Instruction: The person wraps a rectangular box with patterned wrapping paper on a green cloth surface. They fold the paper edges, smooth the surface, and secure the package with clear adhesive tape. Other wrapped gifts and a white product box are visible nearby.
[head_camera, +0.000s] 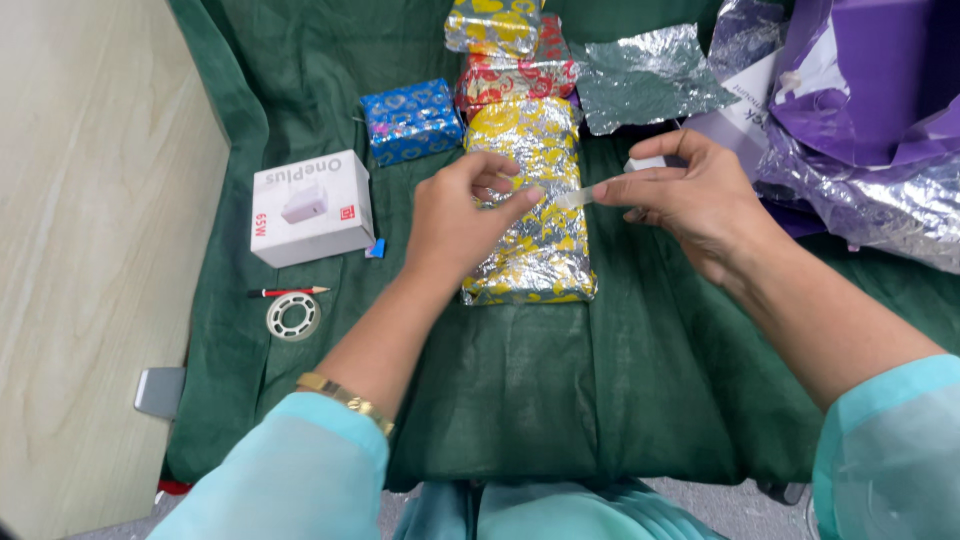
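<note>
Tape strip (572, 197), short and clear, stretches taut between your hands just above the gold-and-silver wrapped parcel (530, 250) lying on the green cloth (640, 380). Your left hand (455, 220) pinches one end, wrist bent down over the parcel. Your right hand (690, 195) pinches the other end, palm angled inward. A tape roll (293, 316) and white box (310, 207) lie well to the left.

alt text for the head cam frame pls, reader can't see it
Left hand and right hand stretch a clear tape strip over a yellow-and-silver foil-wrapped parcel on a green cloth. Nearby: more wrapped parcels, white box, tape roll.
</note>
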